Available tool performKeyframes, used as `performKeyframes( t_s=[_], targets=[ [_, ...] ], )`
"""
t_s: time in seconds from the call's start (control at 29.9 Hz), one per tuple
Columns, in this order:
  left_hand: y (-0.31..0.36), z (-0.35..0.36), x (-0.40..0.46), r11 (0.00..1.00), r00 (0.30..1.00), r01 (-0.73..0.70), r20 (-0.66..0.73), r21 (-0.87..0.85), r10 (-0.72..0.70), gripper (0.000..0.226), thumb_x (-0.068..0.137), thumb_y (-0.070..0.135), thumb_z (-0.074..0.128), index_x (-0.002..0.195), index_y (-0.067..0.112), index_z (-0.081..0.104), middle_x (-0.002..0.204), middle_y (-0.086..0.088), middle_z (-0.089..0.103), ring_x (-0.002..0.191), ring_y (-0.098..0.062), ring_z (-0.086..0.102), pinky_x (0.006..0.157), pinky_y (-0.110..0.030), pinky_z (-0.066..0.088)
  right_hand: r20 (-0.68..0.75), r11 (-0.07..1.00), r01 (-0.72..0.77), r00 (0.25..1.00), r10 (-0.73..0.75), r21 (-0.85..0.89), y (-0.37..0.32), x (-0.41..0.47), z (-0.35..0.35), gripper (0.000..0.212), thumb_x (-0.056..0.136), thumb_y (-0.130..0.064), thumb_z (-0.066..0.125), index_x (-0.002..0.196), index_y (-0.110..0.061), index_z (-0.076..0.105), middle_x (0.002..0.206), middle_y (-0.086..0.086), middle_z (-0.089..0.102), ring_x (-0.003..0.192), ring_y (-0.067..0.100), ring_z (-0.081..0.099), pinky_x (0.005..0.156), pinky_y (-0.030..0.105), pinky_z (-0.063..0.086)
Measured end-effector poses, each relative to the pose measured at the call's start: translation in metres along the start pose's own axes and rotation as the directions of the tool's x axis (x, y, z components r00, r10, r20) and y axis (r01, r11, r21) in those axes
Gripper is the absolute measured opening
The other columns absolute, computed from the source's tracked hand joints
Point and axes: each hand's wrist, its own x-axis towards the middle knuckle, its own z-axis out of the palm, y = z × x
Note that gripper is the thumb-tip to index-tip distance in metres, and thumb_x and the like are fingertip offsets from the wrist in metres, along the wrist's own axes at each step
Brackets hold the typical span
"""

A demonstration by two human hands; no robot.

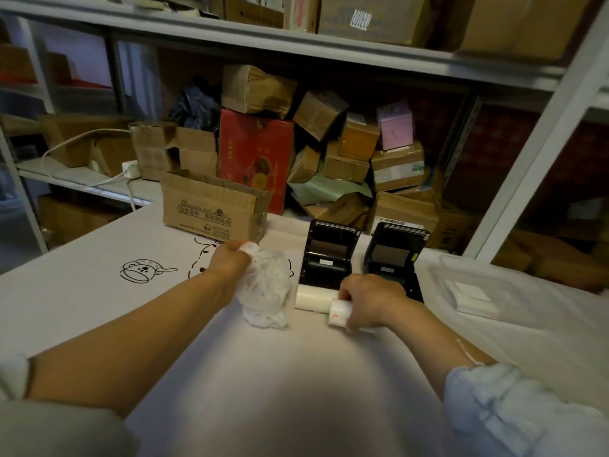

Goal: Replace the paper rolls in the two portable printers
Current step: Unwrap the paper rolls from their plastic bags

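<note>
white table | left fingers clutch plastic bag | right fingers grip paper roll

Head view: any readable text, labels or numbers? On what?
Carton: two Chinese lines, roughly "这货易碎" and "请帮我轻点", blurred.
Top-shelf box: white label, digits too blurred to read.
Paper roll in right hand: red marks, unreadable.
Printers' labels, red box: too small.
</note>
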Motion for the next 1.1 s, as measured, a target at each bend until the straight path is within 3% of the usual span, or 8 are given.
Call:
performKeyframes(
  t_s=[0.4, 0.5, 0.6, 0.73, 0.8, 0.94, 1.0, 1.1],
  targets=[
    [0.004, 0.009, -0.007, 0.999, 1.0, 0.009, 0.021, 0.038, -0.01, 0.028, 0.095, 0.013, 0.05, 0.121, 0.008, 0.056, 0.107, -0.014, 0.059, 0.086, -0.024, 0.057, 0.077, -0.034, 0.046, -0.076, 0.979, -0.167, 0.984, 0.159, -0.12, 0.015, 0.013, 0.018, 0.065, 0.08, -0.023, 0.071, 0.137, -0.021, 0.041, 0.134, 0.008, 0.045, 0.124, 0.027, 0.044, 0.093, 0.037, 0.045],
    [0.011, -0.001, -0.007, 0.995, 0.996, -0.044, 0.077, 0.089, 0.037, 0.037, 0.091, 0.009, 0.054, 0.126, 0.018, 0.052, 0.119, -0.011, 0.056, 0.098, -0.027, 0.056, 0.078, -0.036, 0.05, -0.328, 0.99, -0.042, 0.941, 0.086, 0.138, 0.0, 0.02, 0.012, 0.04, 0.087, -0.018, 0.064, 0.126, -0.023, 0.056, 0.126, 0.003, 0.055, 0.115, 0.021, 0.053, 0.089, 0.035, 0.049],
    [0.02, -0.011, -0.013, 0.988, 0.979, -0.084, 0.197, 0.132, 0.056, 0.045, 0.087, 0.004, 0.061, 0.126, 0.025, 0.053, 0.12, -0.005, 0.052, 0.107, -0.028, 0.055, 0.084, -0.04, 0.053, -0.5, 0.752, 0.266, 0.861, 0.097, 0.603, -0.027, 0.03, 0.005, 0.026, 0.095, -0.015, 0.055, 0.116, -0.022, 0.067, 0.122, -0.004, 0.064, 0.111, 0.014, 0.059, 0.093, 0.029, 0.05],
    [0.027, -0.017, -0.02, 0.925, 0.936, -0.273, 0.296, 0.263, 0.192, 0.044, 0.081, 0.0, 0.066, 0.115, 0.025, 0.059, 0.11, -0.004, 0.058, 0.101, -0.022, 0.056, 0.071, -0.026, 0.052, -0.268, 0.274, 0.324, 0.938, -0.221, 0.906, -0.059, 0.032, -0.003, 0.035, 0.094, -0.012, 0.057, 0.128, -0.016, 0.058, 0.118, 0.001, 0.063, 0.111, 0.017, 0.06, 0.087, 0.025, 0.052],
    [0.026, -0.026, -0.02, 0.849, 0.917, -0.385, 0.258, 0.361, 0.306, 0.043, 0.08, 0.001, 0.067, 0.116, 0.024, 0.058, 0.109, -0.003, 0.058, 0.102, -0.021, 0.056, 0.072, -0.023, 0.049, -0.289, 0.245, 0.344, 0.929, -0.232, 0.906, -0.065, 0.033, -0.004, 0.028, 0.088, -0.005, 0.064, 0.115, -0.012, 0.064, 0.1, 0.004, 0.065, 0.092, 0.016, 0.064, 0.072, 0.02, 0.053],
    [0.024, -0.045, -0.016, 0.353, 0.793, -0.459, 0.197, 0.816, 0.577, 0.034, 0.087, 0.021, 0.06, 0.121, 0.025, 0.057, 0.113, -0.001, 0.065, 0.104, -0.025, 0.06, 0.081, -0.035, 0.051, -0.26, 0.282, 0.272, 0.962, -0.079, 0.92, -0.082, 0.039, -0.01, 0.018, 0.082, -0.002, 0.069, 0.082, -0.017, 0.059, 0.071, 0.002, 0.057, 0.062, 0.011, 0.055, 0.053, 0.019, 0.048],
    [0.025, -0.05, -0.014, 0.395, 0.782, -0.421, 0.106, 0.817, 0.614, 0.03, 0.089, 0.028, 0.057, 0.119, 0.024, 0.057, 0.112, -0.003, 0.066, 0.101, -0.026, 0.061, 0.08, -0.038, 0.052, -0.21, 0.267, 0.253, 0.961, -0.178, 0.93, -0.091, 0.041, -0.01, 0.013, 0.08, -0.009, 0.072, 0.087, -0.015, 0.063, 0.08, 0.003, 0.062, 0.073, 0.013, 0.06, 0.068, 0.028, 0.054],
    [0.03, -0.055, -0.013, 0.496, 0.797, -0.374, -0.002, 0.784, 0.604, 0.032, 0.09, 0.036, 0.054, 0.117, 0.02, 0.057, 0.107, -0.005, 0.067, 0.099, -0.028, 0.062, 0.079, -0.036, 0.051, -0.108, -0.085, 0.083, 0.925, -0.365, 0.993, -0.099, 0.036, -0.018, 0.03, 0.084, -0.024, 0.071, 0.111, -0.01, 0.066, 0.09, 0.003, 0.069, 0.082, 0.014, 0.066, 0.066, 0.027, 0.055]
  ],
)
